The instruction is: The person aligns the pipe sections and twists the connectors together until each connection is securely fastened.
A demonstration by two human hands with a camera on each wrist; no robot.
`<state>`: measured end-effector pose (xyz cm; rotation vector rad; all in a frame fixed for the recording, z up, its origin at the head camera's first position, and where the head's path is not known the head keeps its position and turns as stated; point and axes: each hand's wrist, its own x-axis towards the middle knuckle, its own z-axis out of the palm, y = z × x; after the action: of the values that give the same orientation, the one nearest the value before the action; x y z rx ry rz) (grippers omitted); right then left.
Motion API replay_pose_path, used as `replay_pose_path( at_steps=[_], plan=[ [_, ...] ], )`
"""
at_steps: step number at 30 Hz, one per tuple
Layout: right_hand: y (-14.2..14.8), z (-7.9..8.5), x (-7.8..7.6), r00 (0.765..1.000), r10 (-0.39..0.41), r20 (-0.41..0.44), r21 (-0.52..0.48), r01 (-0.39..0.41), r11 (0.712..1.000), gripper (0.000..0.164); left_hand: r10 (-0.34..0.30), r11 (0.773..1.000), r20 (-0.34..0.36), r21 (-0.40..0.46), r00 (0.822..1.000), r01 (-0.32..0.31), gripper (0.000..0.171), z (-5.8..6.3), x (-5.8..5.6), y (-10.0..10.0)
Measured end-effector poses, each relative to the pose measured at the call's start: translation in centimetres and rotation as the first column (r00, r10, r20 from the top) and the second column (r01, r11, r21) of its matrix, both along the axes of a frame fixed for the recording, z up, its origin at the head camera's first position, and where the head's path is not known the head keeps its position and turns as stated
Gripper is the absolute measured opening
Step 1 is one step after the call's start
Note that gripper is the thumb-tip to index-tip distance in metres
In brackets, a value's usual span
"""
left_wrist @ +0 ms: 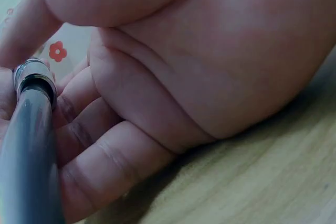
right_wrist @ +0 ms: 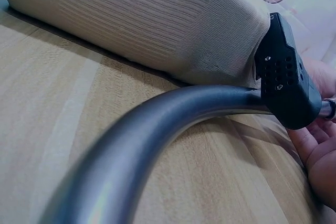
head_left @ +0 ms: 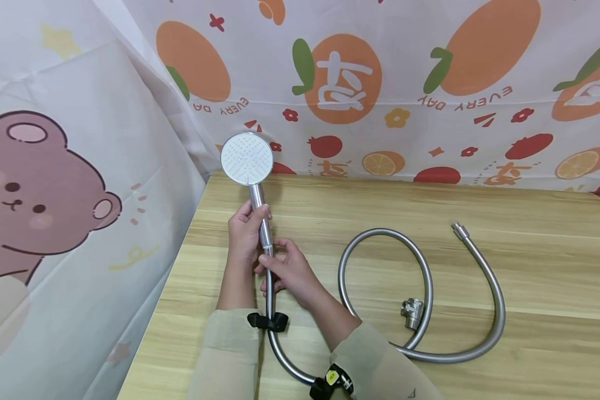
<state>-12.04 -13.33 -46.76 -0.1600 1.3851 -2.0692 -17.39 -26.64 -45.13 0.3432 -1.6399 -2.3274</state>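
A chrome shower head (head_left: 247,158) with a round white spray face stands at the far left of the table, its face turned up toward the head view. My left hand (head_left: 244,236) grips its handle, thumb across the front and fingers behind. Just below, my right hand (head_left: 296,272) pinches the top end of the grey metal shower hose (head_left: 429,278), where it meets the handle. In the left wrist view, the hose (left_wrist: 31,156) leads up to a shiny collar (left_wrist: 34,77) beside the left palm. The right wrist view shows the hose (right_wrist: 152,119) curving close by.
The hose lies in a loop to the right, its free end fitting (head_left: 460,230) pointing to the back. A small chrome pipe fitting (head_left: 411,312) sits inside the loop. Behind the wooden table (head_left: 555,266) hangs a fruit-printed cloth (head_left: 260,66); a bear-printed cloth (head_left: 45,194) covers the left side.
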Motion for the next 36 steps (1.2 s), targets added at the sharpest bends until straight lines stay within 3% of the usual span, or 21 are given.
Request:
replay_pose_path(
  at_steps=[8, 17, 27, 36],
  plan=[
    [-0.14, 0.01, 0.05, 1.0, -0.008, -0.012, 0.014, 0.008, 1.0, 0.033, 0.006, 1.0, -0.007, -0.001, 1.0, -0.006, 0.023, -0.09, -0.02, -0.08],
    [0.14, -0.01, 0.19, 0.999, 0.018, 0.03, -0.014, -0.017, 1.0, 0.038, 0.005, 1.0, 0.021, 0.011, 1.0, -0.005, 0.021, 0.12, 0.22, 0.1],
    [0.0, -0.11, 0.19, 1.0, -0.013, -0.008, 0.031, 0.013, 0.999, 0.04, -0.008, 1.0, 0.01, 0.004, 1.0, 0.008, 0.018, 0.23, 0.19, 0.25],
    [0.08, 0.24, 0.02, 1.0, -0.012, 0.022, 0.009, 0.011, 1.0, 0.031, 0.013, 0.999, 0.009, 0.038, 1.0, -0.013, 0.021, -0.14, -0.16, -0.32]
  ],
)
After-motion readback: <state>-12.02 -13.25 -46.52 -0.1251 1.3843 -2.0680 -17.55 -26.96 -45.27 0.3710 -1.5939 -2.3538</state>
